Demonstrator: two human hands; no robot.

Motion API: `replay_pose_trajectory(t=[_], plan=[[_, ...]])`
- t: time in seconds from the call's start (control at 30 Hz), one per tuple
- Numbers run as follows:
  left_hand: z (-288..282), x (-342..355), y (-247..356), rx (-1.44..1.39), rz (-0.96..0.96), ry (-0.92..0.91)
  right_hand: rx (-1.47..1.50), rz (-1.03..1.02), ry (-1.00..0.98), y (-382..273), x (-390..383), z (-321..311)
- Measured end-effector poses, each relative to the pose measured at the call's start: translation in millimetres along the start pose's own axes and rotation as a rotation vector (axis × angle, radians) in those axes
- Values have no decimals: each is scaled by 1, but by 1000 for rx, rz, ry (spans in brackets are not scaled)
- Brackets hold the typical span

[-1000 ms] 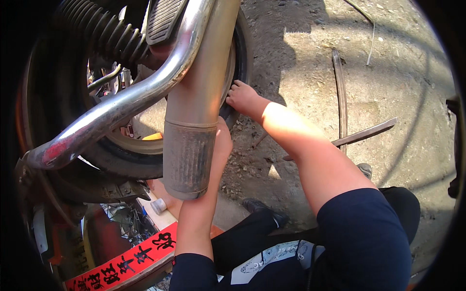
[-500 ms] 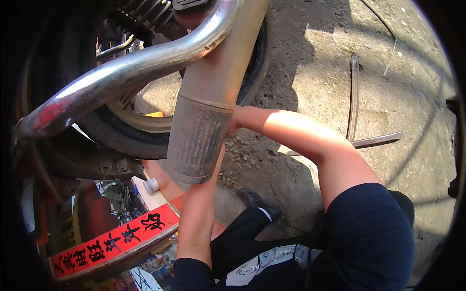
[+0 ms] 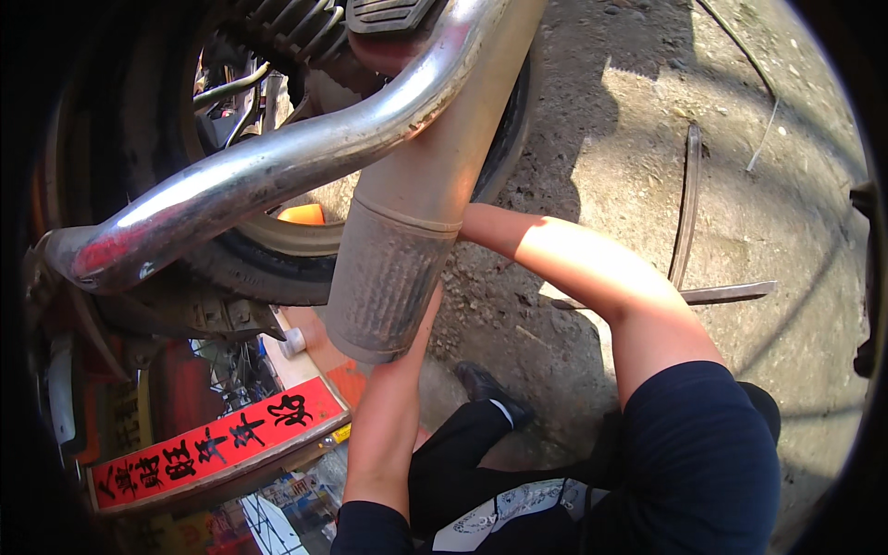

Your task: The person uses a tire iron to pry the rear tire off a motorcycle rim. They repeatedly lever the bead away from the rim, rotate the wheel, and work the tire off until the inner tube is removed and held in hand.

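Note:
A long dull-metal exhaust muffler (image 3: 393, 277) with a ribbed, soot-stained end hangs across the middle of the view. Behind its right side my right forearm (image 3: 555, 250) reaches in from the right, and the hand there is hidden. My left forearm (image 3: 381, 425) rises from below and passes behind the muffler's lower end, which hides that hand too. What either hand touches or holds does not show. A chrome tube (image 3: 250, 162) curves over the muffler's upper part. A motorcycle wheel with a black tyre (image 3: 250, 273) stands behind both.
Two dark metal strips (image 3: 686, 203) lie on the rough ground to the right. A long red sign board (image 3: 217, 444) with black writing is at lower left, near a small white cap-like piece (image 3: 293, 342). My black shoe (image 3: 481, 384) rests below the muffler.
The whole view has shifted slightly, so the muffler, tube and strips appear a little further right and lower. Both arms keep nearly the same pose, with the hands still behind the muffler.

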State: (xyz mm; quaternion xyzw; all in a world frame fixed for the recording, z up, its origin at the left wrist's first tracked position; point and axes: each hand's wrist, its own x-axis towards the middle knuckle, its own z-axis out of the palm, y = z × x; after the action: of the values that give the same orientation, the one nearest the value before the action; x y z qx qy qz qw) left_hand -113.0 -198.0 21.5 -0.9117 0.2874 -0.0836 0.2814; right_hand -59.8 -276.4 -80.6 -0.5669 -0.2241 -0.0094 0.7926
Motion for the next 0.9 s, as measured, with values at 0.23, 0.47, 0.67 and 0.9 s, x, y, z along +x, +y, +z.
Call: replay_pose_trajectory(t=[0.23,0.47,0.67,0.9], plan=[[-2,0,-4,13,11,7,26,-47,-43,-1,6,5],[-3,-2,0,24,34,19,438,41,-44,30,20,15],[-7,0,6,10,31,-55,-205,-39,120,32,17,13],[-13,-2,-14,-152,3,-242,-194,-357,-46,49,28,-36]])
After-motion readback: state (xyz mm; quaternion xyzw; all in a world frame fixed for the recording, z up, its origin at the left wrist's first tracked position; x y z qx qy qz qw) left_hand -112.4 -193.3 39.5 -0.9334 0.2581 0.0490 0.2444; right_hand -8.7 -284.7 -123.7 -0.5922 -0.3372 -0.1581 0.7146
